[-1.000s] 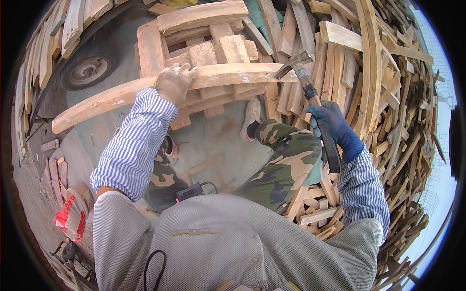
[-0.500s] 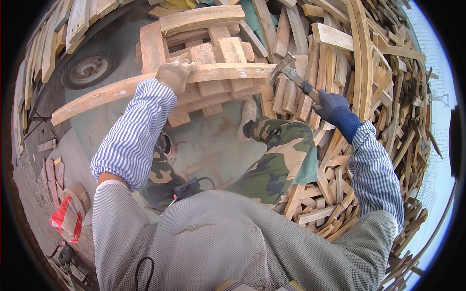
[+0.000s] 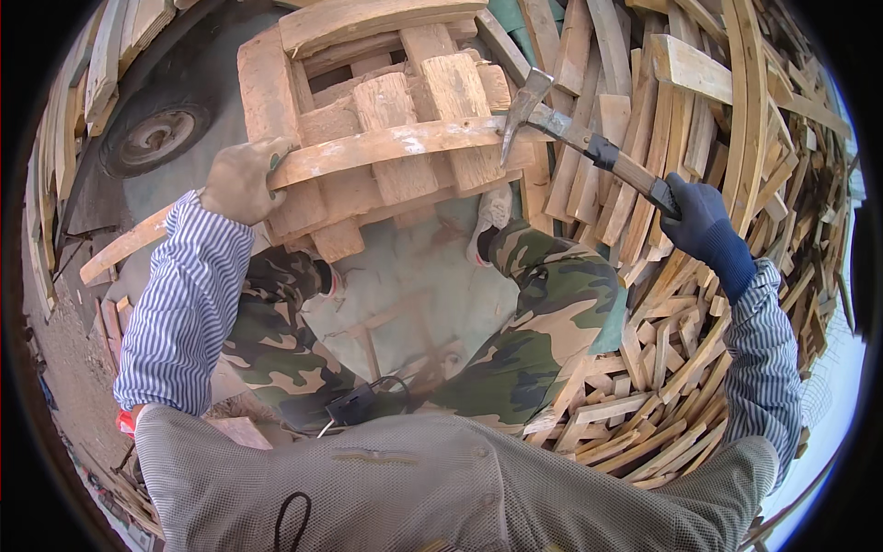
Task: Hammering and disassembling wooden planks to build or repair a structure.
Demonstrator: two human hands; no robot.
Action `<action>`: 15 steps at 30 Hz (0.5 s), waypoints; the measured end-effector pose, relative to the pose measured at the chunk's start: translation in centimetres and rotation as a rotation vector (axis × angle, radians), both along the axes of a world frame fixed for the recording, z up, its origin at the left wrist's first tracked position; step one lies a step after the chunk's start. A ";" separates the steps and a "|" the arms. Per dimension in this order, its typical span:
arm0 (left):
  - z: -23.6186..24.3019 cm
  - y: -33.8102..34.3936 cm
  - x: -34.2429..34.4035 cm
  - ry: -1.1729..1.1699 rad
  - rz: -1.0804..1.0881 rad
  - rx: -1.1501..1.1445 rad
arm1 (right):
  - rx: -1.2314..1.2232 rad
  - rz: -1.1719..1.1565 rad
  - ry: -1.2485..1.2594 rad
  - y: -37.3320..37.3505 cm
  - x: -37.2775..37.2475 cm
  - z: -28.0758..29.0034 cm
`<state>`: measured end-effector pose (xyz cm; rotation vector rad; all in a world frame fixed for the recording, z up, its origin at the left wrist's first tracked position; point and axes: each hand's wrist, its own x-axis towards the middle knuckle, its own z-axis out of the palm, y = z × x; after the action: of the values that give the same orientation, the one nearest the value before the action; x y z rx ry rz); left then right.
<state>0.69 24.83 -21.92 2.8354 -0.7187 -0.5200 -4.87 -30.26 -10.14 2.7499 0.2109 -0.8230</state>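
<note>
My left hand [image 3: 246,180], in a pale glove, grips a long wooden board [image 3: 368,150] that lies across a stack of thick wood blocks [image 3: 388,110]. In my right hand [image 3: 706,221], gloved in dark blue, is a claw hammer [image 3: 589,143], held by the end of its handle. The hammer's head is at the board's right end; whether they touch I cannot tell. White marks show on the board's face. Its left end reaches past my left forearm.
A big heap of loose wood strips [image 3: 662,368] fills the right side. A wheel [image 3: 154,140] sits at the upper left, near more stacked boards [image 3: 101,64]. My legs in camouflage trousers [image 3: 524,340] are on both sides of the ground below the stack.
My left hand has moved left along the board. My right hand has gone right and slightly down, and the hammer's head has come down toward the board's right end. The view has shifted closer.
</note>
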 end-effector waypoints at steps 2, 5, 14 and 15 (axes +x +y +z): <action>0.6 -0.1 0.6 -0.008 -0.032 -0.044 | 0.093 -0.134 -0.009 -3.0 0.6 -5.5; -0.3 -0.2 0.5 -0.008 -0.050 -0.069 | 0.280 -0.171 -0.329 -5.3 0.5 -15.1; 0.3 -0.5 0.8 0.123 0.037 0.198 | 0.265 -0.236 -0.131 -3.8 2.2 -13.9; 0.5 -0.7 0.8 0.126 0.031 0.201 | 0.268 -0.207 -0.162 -3.6 2.0 -14.1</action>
<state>1.53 24.17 -21.42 2.9569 -0.6316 -0.7996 -2.83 -33.83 -24.26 3.1144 0.0042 -0.6552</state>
